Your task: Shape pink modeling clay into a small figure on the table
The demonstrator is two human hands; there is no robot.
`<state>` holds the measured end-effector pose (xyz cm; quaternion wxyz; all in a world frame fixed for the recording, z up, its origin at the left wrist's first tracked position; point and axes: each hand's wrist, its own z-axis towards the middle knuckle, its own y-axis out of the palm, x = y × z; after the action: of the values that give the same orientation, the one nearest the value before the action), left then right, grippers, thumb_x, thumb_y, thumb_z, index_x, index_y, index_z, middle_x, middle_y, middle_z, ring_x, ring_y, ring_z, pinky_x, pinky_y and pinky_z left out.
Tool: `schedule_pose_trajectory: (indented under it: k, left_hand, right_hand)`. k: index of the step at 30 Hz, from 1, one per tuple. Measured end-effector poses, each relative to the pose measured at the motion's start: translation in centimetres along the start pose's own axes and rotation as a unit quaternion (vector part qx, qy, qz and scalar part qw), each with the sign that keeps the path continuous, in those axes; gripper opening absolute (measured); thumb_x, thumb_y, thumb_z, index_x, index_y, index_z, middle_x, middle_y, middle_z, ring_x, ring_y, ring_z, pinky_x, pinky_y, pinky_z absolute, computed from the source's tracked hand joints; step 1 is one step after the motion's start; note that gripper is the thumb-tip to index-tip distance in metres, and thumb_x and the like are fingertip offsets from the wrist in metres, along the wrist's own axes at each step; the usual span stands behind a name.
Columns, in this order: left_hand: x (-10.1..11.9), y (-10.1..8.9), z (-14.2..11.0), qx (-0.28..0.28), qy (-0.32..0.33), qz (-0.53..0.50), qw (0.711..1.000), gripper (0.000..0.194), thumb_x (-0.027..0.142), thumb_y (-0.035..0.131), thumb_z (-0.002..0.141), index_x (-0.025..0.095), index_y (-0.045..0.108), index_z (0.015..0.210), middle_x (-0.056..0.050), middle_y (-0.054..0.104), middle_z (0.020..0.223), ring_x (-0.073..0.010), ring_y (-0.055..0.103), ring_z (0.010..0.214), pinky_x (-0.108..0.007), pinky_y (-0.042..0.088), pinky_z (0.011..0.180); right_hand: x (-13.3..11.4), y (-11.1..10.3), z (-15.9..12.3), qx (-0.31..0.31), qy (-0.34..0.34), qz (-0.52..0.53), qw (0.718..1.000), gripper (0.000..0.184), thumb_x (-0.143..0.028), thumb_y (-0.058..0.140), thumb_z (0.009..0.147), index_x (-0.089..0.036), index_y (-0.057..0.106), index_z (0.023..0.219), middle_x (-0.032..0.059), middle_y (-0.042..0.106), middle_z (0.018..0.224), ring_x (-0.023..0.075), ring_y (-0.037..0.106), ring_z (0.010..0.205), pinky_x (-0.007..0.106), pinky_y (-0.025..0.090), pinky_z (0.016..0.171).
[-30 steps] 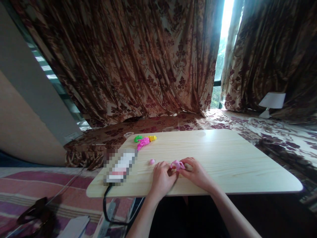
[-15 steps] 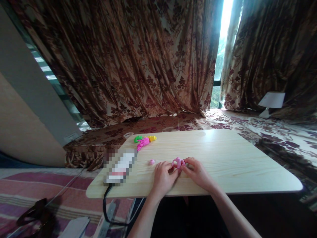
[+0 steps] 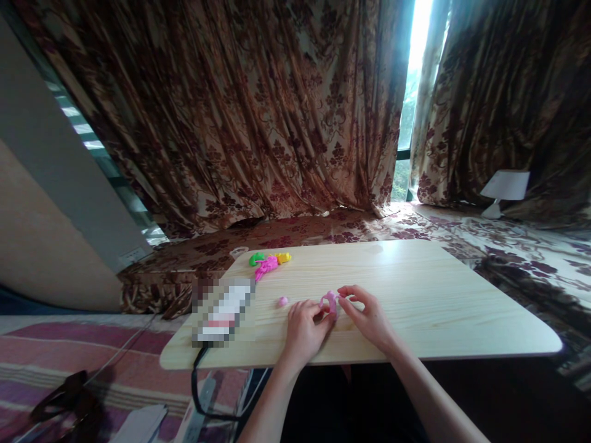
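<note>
A soft-looking pink piece (image 3: 331,300), shaped with a loop or arch like modelling clay, stands on the pale wooden table in front of me. My left hand (image 3: 305,326) grips its lower left side, thumb and fingers closed round it. At its upper right edge, my right hand (image 3: 368,317) has thumb and index finger pinched on a small pink part, the other fingers curled loosely. A small pink ball (image 3: 282,301) lies on the tabletop just left of my left hand. What the hidden fingertips touch cannot be made out.
Near the table's (image 3: 415,277) far left corner lie green (image 3: 257,259), magenta (image 3: 266,267) and yellow (image 3: 283,258) pieces. A blurred-out rectangular object (image 3: 226,311) with a black cord rests along the left edge. Beyond are curtains (image 3: 277,123) and a white lamp (image 3: 505,186).
My right hand has shifted slightly, its index finger raised and the gap between its fingers wider. The pink piece shows more on its right side. My left hand stays in place.
</note>
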<state>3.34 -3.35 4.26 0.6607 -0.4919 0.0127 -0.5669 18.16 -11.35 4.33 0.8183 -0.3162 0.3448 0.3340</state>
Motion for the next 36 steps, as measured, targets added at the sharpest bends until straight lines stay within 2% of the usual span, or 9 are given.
schedule_pose_trajectory:
  k: [5,8,11,16,25,32,36]
  left_hand:
    - [0.2,0.0,0.0,0.016,-0.013,-0.045,0.999,0.007,0.027,0.066,0.071,0.020,0.064,0.069,-0.001,0.061,0.068,-0.0192,0.057,0.073,-0.031,0.041,0.074]
    - [0.7,0.1,0.1,0.042,-0.030,-0.087,0.995,0.014,0.027,0.065,0.071,0.020,0.064,0.084,-0.002,0.064,0.078,-0.0187,0.059,0.079,-0.031,0.043,0.077]
    - [1.4,0.1,0.2,0.065,-0.048,-0.132,0.988,0.019,0.030,0.059,0.078,0.020,0.062,0.093,-0.002,0.065,0.087,-0.0172,0.060,0.085,-0.029,0.044,0.081]
    - [1.8,0.4,0.4,0.080,-0.070,-0.178,0.978,0.018,0.033,0.056,0.081,0.019,0.063,0.089,-0.003,0.067,0.086,-0.0172,0.062,0.086,-0.029,0.045,0.082]
    - [1.6,0.4,0.7,0.089,-0.075,-0.207,0.971,0.017,0.035,0.063,0.076,0.020,0.070,0.081,-0.003,0.066,0.079,-0.0183,0.059,0.080,-0.030,0.044,0.081]
    - [1.5,0.6,0.6,0.083,-0.113,-0.258,0.956,0.024,0.037,0.058,0.080,0.018,0.070,0.089,-0.004,0.071,0.084,-0.0192,0.064,0.082,-0.028,0.047,0.077]
    - [1.8,0.6,0.5,0.073,-0.117,-0.268,0.954,0.025,0.038,0.060,0.078,0.017,0.070,0.086,-0.004,0.071,0.081,-0.0190,0.065,0.079,-0.027,0.048,0.076]
  right_hand:
    - [-0.2,0.0,0.3,-0.011,-0.012,0.005,1.000,0.017,-0.025,0.049,0.089,-0.021,0.066,0.089,0.0029,0.066,0.088,0.0181,0.060,0.084,0.029,0.047,0.076]
    - [-0.3,0.0,0.3,-0.014,-0.015,0.004,1.000,0.017,-0.024,0.049,0.089,-0.020,0.066,0.088,0.0030,0.066,0.086,0.0178,0.060,0.083,0.029,0.047,0.075]
    - [-0.4,-0.1,0.4,-0.016,-0.015,0.003,1.000,0.017,-0.023,0.049,0.090,-0.020,0.065,0.089,0.0029,0.065,0.086,0.0174,0.060,0.083,0.028,0.047,0.074]
    - [-0.4,-0.1,0.3,-0.016,-0.013,0.002,1.000,0.015,-0.027,0.053,0.088,-0.020,0.065,0.087,0.0030,0.066,0.086,0.0176,0.061,0.083,0.029,0.047,0.075]
    - [-0.1,0.2,0.5,-0.002,-0.008,-0.002,1.000,0.015,-0.028,0.055,0.086,-0.020,0.066,0.080,0.0026,0.065,0.081,0.0178,0.060,0.080,0.030,0.047,0.074]
    - [-1.0,0.4,0.4,-0.021,0.002,0.014,1.000,0.014,-0.029,0.055,0.085,-0.021,0.065,0.090,0.0018,0.067,0.084,0.0177,0.061,0.082,0.029,0.048,0.077]
    - [-0.6,0.7,0.1,-0.033,0.025,0.019,0.999,0.018,-0.031,0.055,0.085,-0.019,0.065,0.095,0.0021,0.068,0.081,0.0173,0.062,0.076,0.028,0.050,0.071]
